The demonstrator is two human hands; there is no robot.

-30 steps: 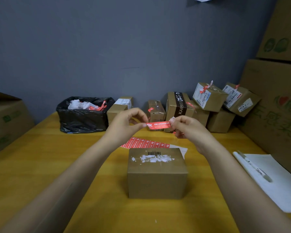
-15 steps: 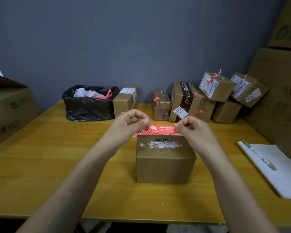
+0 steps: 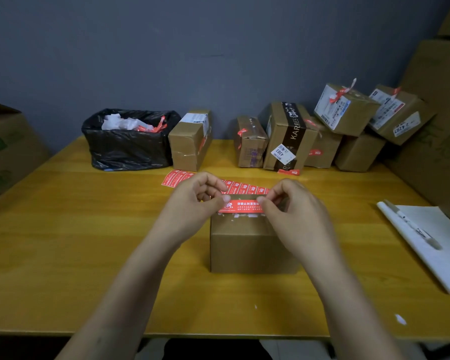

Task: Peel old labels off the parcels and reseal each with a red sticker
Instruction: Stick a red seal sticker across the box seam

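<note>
A small brown parcel (image 3: 250,245) stands in the middle of the wooden table, with white scraps of a torn label along its top near edge. Stretched flat just over that top is a red sticker (image 3: 242,206). My left hand (image 3: 195,201) pinches its left end and my right hand (image 3: 294,211) pinches its right end. Whether the sticker touches the cardboard I cannot tell. A sheet of red stickers (image 3: 182,178) lies on the table behind the parcel, partly hidden by my hands.
A black bin bag (image 3: 127,149) with label scraps sits at the back left. Several parcels (image 3: 286,136) are stacked along the back wall. White paper with a pen (image 3: 413,224) lies at the right. Large cartons (image 3: 437,141) flank both sides.
Both hands have carried the red sticker down and toward me, from the air behind the parcel to just over its top. The camera has tilted lower, showing the table's front edge.
</note>
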